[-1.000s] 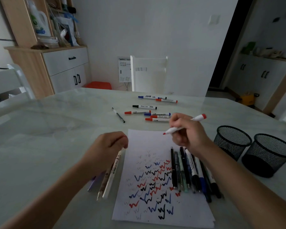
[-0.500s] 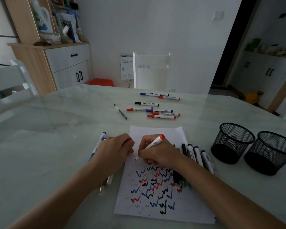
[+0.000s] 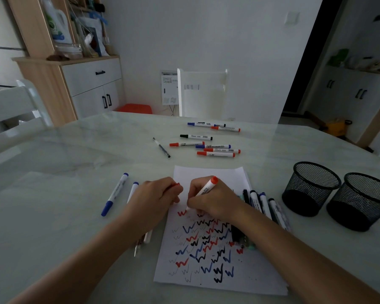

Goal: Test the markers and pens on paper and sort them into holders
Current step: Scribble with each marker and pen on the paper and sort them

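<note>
With the paper (image 3: 239,279) as clock centre, going from left to right.

At nine o'clock: two blue markers (image 3: 114,195), flat on the table (image 3: 64,194), apart from both hands.

Next, the left hand (image 3: 156,198): fingers curled, pinching a small red piece (image 3: 176,184), by the look the cap of the marker in use. Resting at the left edge of the sheet, over a few pens (image 3: 140,244) half hidden beneath.

Just beside it, the right hand (image 3: 215,202): clamped round the red marker (image 3: 206,189), tip down on the upper part of the sheet, next to a red zigzag.

To do this step well:
- Press lightly and draw one short zigzag on bare white, not over other marks, so as to judge the ink honestly.
- Pin the sheet with the left hand against sliding.
- Put the cap back fully before sorting.

At twelve o'clock, well apart: a loose group of markers (image 3: 215,148) and one thin pen (image 3: 161,147).

At three o'clock, along the sheet's edge: a row of pens and markers (image 3: 263,205).

At two to three o'clock: two black mesh holders, upright and side by side, left holder (image 3: 305,194) and right holder (image 3: 364,207). No pen visible above either rim. Insides dark, probably empty, so sorting seemingly not yet begun.
</note>
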